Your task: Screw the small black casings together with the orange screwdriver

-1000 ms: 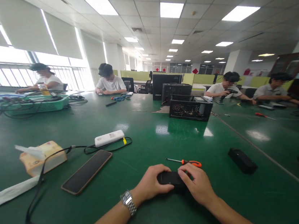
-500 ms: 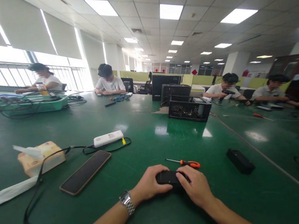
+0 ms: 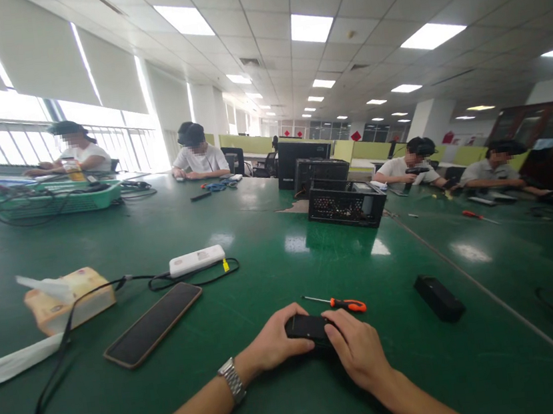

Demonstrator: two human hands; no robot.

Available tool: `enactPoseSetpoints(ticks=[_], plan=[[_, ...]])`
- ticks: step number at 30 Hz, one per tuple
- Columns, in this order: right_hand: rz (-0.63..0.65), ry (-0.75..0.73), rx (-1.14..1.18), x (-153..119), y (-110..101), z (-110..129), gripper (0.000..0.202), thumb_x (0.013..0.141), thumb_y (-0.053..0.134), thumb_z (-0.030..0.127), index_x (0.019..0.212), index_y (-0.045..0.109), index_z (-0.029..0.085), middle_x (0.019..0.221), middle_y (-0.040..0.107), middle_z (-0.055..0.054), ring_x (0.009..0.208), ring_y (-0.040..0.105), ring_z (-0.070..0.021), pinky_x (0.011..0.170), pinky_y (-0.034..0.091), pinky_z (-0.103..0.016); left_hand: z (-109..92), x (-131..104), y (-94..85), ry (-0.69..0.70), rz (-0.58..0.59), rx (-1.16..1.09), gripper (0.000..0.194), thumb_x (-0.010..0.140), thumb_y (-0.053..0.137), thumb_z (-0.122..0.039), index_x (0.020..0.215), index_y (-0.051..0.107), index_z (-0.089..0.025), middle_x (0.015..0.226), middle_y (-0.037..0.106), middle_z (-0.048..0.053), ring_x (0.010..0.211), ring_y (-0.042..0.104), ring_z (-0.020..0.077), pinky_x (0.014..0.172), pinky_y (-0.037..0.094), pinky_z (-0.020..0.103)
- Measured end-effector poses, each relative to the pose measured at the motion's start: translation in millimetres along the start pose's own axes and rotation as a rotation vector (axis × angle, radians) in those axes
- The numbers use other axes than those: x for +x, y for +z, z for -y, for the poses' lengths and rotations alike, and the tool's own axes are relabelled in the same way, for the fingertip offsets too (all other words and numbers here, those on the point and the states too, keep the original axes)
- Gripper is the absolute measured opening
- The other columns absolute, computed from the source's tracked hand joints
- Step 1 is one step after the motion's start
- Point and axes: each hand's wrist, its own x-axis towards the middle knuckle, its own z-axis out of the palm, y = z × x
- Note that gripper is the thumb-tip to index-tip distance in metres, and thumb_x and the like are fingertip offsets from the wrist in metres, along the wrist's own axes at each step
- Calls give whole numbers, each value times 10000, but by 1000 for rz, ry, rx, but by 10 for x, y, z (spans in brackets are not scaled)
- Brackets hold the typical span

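A small black device [image 3: 307,327] is held between both hands, low in the middle of the head view. My left hand [image 3: 280,338] grips its left end, thumb along the near edge and fingers at the far side. My right hand [image 3: 358,346] is closed over its right end and hides that part. Just beyond the hands, an orange-and-black screwdriver [image 3: 348,305] lies on the green table [image 3: 259,397]. To the right rests a black block-shaped object [image 3: 439,297].
At left lie a phone [image 3: 154,324], a white power strip [image 3: 196,260] with a cable, and a tissue pack [image 3: 73,300]. Farther back are an open computer case [image 3: 345,204] and a green basket [image 3: 58,199] of cables. Several people sit around the table.
The whole view has shifted slightly, so table objects appear a little farther left. Both hands keep hold of the black device, with little visible change in grip.
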Motion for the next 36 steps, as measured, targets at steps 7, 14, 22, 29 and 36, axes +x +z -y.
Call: enactPoseSetpoints(ticks=[7, 14, 22, 29, 36], plan=[[-19, 125, -77, 49, -52, 104, 370, 963, 341, 431, 1061, 654, 259, 998, 722, -40, 886, 684, -221, 742, 505, -300, 1, -21, 11, -16, -9, -30, 352, 653, 698, -185, 936, 488, -193, 751, 445, -65, 650, 409, 112, 564, 345, 198], [-51, 114, 34, 75, -31, 119, 363, 956, 370, 420, 996, 687, 248, 967, 734, -32, 860, 688, -194, 765, 501, -272, -30, -34, 18, -18, -36, 1, 330, 658, 677, -159, 913, 470, -195, 742, 433, -70, 651, 405, 109, 570, 343, 198], [-57, 89, 60, 21, 31, 59, 345, 947, 382, 395, 1062, 664, 232, 1000, 731, -45, 859, 695, -200, 778, 518, -288, -6, -34, 17, -19, -26, -8, 330, 672, 674, -174, 921, 460, -200, 742, 446, -74, 640, 421, 102, 561, 349, 193], [-74, 91, 37, -2, 92, 41, 339, 944, 384, 398, 1073, 652, 237, 1000, 725, -50, 845, 690, -206, 744, 519, -277, -10, -16, 20, -46, -20, -46, 332, 673, 677, -170, 923, 461, -194, 720, 457, -76, 619, 423, 99, 538, 337, 193], [-92, 71, 250, 2, 215, 66, 471, 993, 234, 392, 1032, 671, 221, 884, 699, -45, 808, 668, -175, 765, 503, -253, 46, -19, 20, 61, -20, -106, 297, 721, 728, -252, 895, 500, -173, 782, 506, -39, 713, 474, 127, 662, 407, 236]])
